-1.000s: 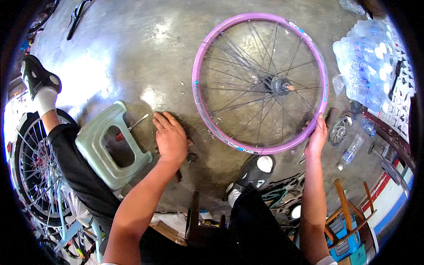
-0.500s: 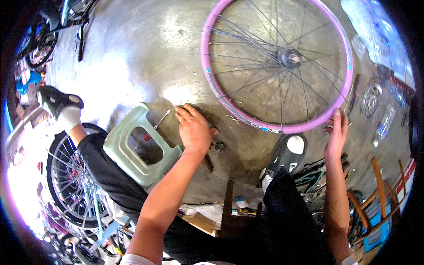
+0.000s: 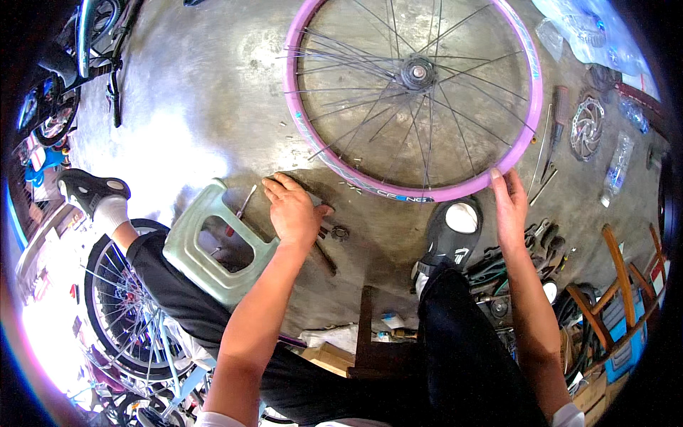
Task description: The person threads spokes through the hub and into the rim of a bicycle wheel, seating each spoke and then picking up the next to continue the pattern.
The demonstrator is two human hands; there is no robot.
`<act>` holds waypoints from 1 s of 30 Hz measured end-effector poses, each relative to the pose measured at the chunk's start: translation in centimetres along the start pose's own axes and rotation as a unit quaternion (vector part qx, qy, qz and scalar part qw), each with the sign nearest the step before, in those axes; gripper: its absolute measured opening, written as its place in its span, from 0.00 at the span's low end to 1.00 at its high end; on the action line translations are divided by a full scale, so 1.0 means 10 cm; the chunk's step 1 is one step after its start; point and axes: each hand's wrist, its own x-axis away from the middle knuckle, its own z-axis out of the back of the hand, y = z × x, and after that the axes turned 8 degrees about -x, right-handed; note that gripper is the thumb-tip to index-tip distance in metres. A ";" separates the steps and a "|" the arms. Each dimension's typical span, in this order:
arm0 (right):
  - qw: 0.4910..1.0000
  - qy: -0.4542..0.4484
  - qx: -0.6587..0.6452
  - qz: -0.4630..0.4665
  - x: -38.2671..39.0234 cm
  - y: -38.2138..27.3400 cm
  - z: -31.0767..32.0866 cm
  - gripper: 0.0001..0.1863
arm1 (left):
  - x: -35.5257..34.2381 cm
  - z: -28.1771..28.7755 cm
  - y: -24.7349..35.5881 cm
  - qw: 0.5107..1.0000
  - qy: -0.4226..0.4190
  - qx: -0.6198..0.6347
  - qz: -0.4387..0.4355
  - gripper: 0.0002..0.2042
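Right hand (image 3: 511, 213) clamps the pink-rimmed spoked bicycle wheel (image 3: 523, 153) resting on the concrete floor (image 3: 199, 114); left hand (image 3: 295, 212), fingers apart, presses small metal tools (image 3: 329, 245); the one-handed wheel may tip.

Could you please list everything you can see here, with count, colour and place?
Bicycle wheel: one, pink rim with metal spokes, flat on the floor at top centre.
Stool: one, pale green plastic, left of the left hand.
Screwdriver: one, red handle, by the stool.
Brake disc: one, silver, floor at right.
Hand tools: several, dark, floor right of the wheel.
Second wheel: one, dark tyre, lower left.
Floor: grey concrete.
Shoes: two, black and white, one below the wheel, one at left.
Left hand: on small parts on the floor.
Right hand: gripping the pink rim.
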 end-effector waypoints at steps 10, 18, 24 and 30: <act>0.999 -0.007 0.003 -0.039 -0.08 0.02 0.03 0.20 | -0.02 0.00 0.02 1.000 -0.008 0.001 0.001 0.65; 0.999 0.007 -0.025 -0.044 -0.18 0.09 0.05 0.17 | -0.02 -0.01 0.04 0.999 0.003 -0.033 0.005 0.66; 0.994 0.015 -0.028 -0.101 -0.14 -0.07 0.03 0.20 | -0.01 -0.02 0.01 1.000 0.004 0.006 0.008 0.65; 0.994 0.009 -0.033 -0.108 -0.13 -0.08 -0.01 0.22 | -0.01 -0.04 0.01 1.000 0.012 0.024 0.008 0.64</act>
